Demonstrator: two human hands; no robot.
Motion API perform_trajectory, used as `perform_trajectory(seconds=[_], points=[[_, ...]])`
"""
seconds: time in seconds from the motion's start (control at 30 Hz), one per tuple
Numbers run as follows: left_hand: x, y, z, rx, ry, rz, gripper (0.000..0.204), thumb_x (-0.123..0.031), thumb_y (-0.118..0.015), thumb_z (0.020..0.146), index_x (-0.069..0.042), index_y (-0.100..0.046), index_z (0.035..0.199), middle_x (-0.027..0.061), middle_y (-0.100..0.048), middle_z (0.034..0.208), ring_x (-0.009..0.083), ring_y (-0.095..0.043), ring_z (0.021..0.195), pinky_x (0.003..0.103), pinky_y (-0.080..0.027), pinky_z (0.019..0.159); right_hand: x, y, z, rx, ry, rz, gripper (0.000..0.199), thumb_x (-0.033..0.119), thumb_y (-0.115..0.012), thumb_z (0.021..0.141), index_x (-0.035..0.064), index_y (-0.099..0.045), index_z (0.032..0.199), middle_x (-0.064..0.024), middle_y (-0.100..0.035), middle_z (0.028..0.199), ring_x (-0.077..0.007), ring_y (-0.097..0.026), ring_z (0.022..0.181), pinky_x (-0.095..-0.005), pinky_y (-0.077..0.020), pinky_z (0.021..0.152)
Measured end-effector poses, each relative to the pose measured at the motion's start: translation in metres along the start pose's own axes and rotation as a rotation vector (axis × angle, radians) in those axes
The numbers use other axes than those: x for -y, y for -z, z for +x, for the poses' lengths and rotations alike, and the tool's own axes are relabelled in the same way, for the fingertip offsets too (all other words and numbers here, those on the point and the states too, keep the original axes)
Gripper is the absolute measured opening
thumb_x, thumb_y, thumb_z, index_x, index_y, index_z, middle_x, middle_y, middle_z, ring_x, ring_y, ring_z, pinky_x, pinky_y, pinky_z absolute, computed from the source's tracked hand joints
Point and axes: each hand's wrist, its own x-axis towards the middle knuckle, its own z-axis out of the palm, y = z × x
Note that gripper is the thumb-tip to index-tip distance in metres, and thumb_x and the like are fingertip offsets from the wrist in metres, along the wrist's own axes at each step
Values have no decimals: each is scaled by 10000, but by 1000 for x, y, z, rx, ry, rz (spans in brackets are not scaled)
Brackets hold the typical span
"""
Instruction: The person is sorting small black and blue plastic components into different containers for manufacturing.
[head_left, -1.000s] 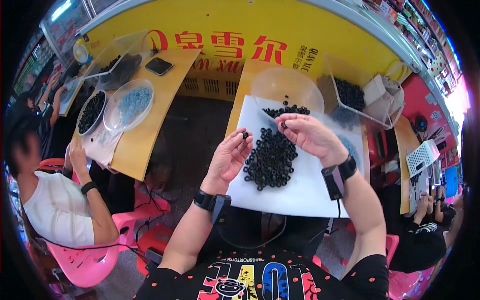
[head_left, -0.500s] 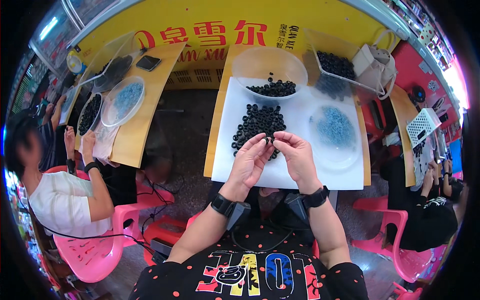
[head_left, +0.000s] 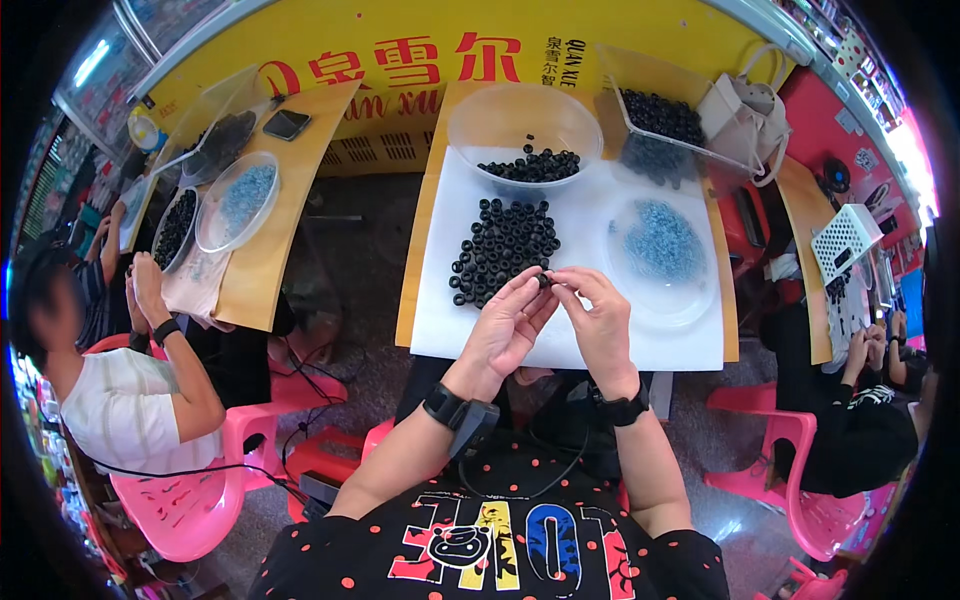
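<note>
My left hand (head_left: 507,325) pinches a small black ring-shaped piece (head_left: 543,281) between thumb and fingertips, over the near right edge of a pile of similar black pieces (head_left: 505,240). My right hand (head_left: 598,318) is closed, with thumb and forefinger meeting beside that piece. Anything between its fingertips is too small to make out. Right of the hands, a shallow clear dish (head_left: 678,312) holds many small pale-blue pieces (head_left: 660,240). Beyond the pile stands a round clear bowl (head_left: 480,120) with more black pieces in it.
A white sheet (head_left: 440,335) covers my wooden table. At the back right, a clear bin (head_left: 735,162) of black pieces stands by a white bag (head_left: 745,110). People work at tables on both sides; on the left lie bowls and a phone (head_left: 287,124). Pink chairs (head_left: 185,510) flank me.
Both hands have shifted slightly right relative to the black pile, and the ring piece at the fingertips shows more clearly. The person on the left has brought both hands together.
</note>
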Motion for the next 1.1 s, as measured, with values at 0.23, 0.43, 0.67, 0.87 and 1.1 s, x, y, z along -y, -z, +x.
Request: perform_trajectory(seconds=[0.23,0.43,0.67,0.87,1.1], points=[[3,-3,-1,44,54,-40,275,-104,-593,981,-51,-555,1248,112,-631,1187,205,-631,1095,330,-535,1006,-6,3,-1,-46,192,-204,150,19,-687,860,11,-698,1009,-137,-706,984,-254,-689,895,-325,-543,814],[-4,-8,-7,22,91,9,270,-109,-611,971,-41,-565,1228,116,-640,1183,187,-641,1069,308,-555,958,-6,13,-9,-95,-177,320,160,-21,-710,859,-24,-702,1019,-77,-721,954,-141,-676,858,-250,-536,769],[-8,-7,-8,37,120,107,254,-107,-632,959,-22,-588,1194,88,-654,1121,170,-653,1029,290,-557,929,4,24,-10,4,-325,398,139,-24,-717,857,-35,-714,996,-71,-707,977,-94,-636,870,-225,-516,782],[-7,-6,-9,18,128,108,215,-83,-657,941,-18,-642,1145,80,-688,1034,159,-676,961,281,-568,884,4,20,-10,9,-141,234,145,-20,-725,834,-29,-720,978,-95,-704,978,-137,-649,863,-256,-518,784],[-5,-6,-10,28,60,218,190,-71,-667,932,-15,-668,1113,78,-693,1007,154,-673,929,289,-562,873,9,22,-11,29,-68,50,150,-15,-736,815,-7,-725,964,-101,-713,944,-160,-670,836,-271,-531,760]])
